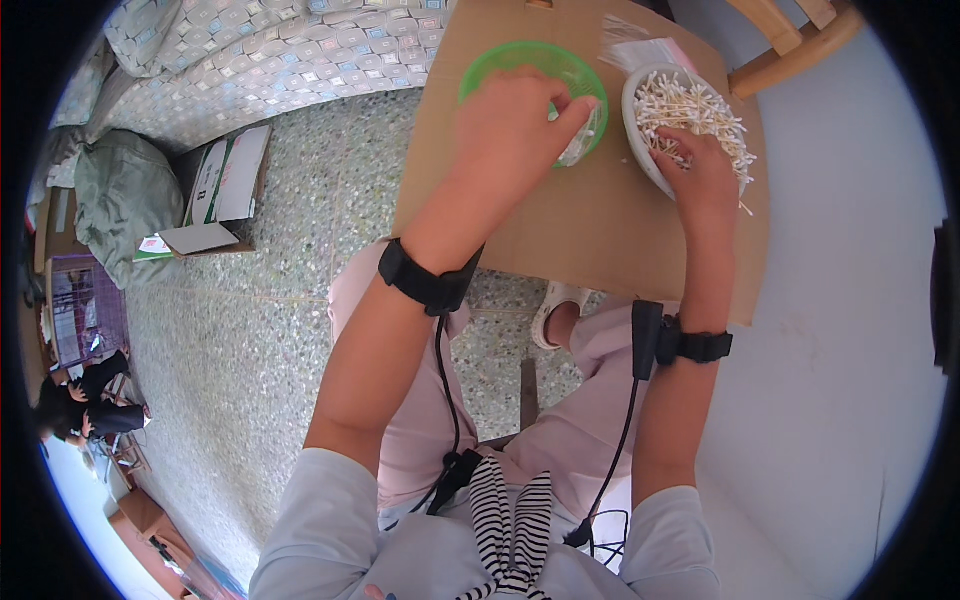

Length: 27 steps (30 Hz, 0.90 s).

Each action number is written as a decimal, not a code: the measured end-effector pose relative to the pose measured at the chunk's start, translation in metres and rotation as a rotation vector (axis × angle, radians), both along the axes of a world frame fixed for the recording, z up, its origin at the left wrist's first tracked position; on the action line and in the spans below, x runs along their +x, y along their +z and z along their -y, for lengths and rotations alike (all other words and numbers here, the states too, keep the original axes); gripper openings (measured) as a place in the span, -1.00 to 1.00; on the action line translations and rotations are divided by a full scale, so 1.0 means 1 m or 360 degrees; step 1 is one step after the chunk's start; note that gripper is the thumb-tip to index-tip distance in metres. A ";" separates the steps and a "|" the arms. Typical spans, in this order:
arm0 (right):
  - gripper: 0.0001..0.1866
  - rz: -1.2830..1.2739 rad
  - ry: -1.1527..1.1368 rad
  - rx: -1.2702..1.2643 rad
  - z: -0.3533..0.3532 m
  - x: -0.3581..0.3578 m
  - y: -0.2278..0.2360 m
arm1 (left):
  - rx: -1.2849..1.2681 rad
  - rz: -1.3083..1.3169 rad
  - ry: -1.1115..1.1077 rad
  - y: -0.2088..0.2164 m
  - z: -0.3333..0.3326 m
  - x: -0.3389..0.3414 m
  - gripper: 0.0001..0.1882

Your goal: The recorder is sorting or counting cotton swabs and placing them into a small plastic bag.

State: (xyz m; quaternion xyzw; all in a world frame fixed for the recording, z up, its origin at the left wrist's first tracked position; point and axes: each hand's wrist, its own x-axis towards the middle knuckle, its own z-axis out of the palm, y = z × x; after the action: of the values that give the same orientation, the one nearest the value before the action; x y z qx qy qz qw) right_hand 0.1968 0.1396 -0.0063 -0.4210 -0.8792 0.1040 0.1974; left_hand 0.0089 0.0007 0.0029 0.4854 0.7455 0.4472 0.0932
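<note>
A white bowl [634,128] heaped with cotton swabs [695,108] stands at the right of the cardboard tabletop. My right hand [703,168] reaches over its near rim, thumb and fingers curled round some swabs. To the left sits a round green plastic basket [482,66]. My left hand [515,112] is over this basket, its back toward me, fingers bent and mostly hidden. By its thumb is a clear plastic bag [580,146] that the hand seems to grip; what is inside the bag cannot be made out.
Flat clear plastic bags [640,50] lie behind the bowl on the cardboard [590,225]. A wooden chair [790,45] stands at the far right by the white wall [830,300]. On the left are a patterned cloth-covered bed [280,60] and an opened carton [225,180]. A person [95,400] is at far left.
</note>
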 end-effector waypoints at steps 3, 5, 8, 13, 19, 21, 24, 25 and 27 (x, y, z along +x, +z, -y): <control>-0.72 0.0049 -0.0076 -0.0056 -0.003 -0.006 0.001 | 0.0042 -0.0154 0.0000 0.002 0.001 0.000 -0.61; -0.75 0.0085 -0.0084 -0.0012 -0.004 -0.009 0.000 | 0.0030 -0.0197 -0.0035 0.001 0.001 -0.001 -0.65; -0.80 0.0181 -0.0072 0.0100 -0.005 -0.008 -0.003 | -0.0005 -0.0163 -0.0030 0.004 0.002 0.002 -0.68; -0.86 0.0234 -0.0103 0.0070 -0.003 -0.008 0.000 | -0.0041 -0.0130 -0.0051 0.008 0.003 0.003 -0.69; -0.85 0.0118 -0.0106 0.0067 -0.003 -0.007 -0.006 | -0.0038 -0.0118 -0.0053 0.006 0.003 0.001 -0.70; -0.84 0.0043 -0.0064 0.0065 -0.002 -0.007 -0.005 | -0.0019 -0.0130 -0.0038 0.005 0.002 -0.001 -0.70; -0.82 0.0131 -0.0061 -0.0062 -0.005 -0.010 -0.003 | 0.0022 -0.0004 0.0070 0.005 0.003 -0.008 -0.70; -0.81 0.0162 -0.0037 0.0053 -0.007 -0.011 -0.006 | 0.0064 -0.0050 0.0084 0.004 0.003 -0.012 -0.70; -0.80 0.0193 -0.0011 0.0168 -0.008 -0.011 -0.007 | 0.0107 -0.0096 0.0098 0.004 0.004 -0.016 -0.69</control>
State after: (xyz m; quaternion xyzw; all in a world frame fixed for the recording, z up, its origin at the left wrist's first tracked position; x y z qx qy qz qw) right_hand 0.1863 0.1474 -0.0130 -0.4185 -0.8924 0.0311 0.1660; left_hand -0.0070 -0.0033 0.0066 0.4782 0.7471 0.4599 0.0406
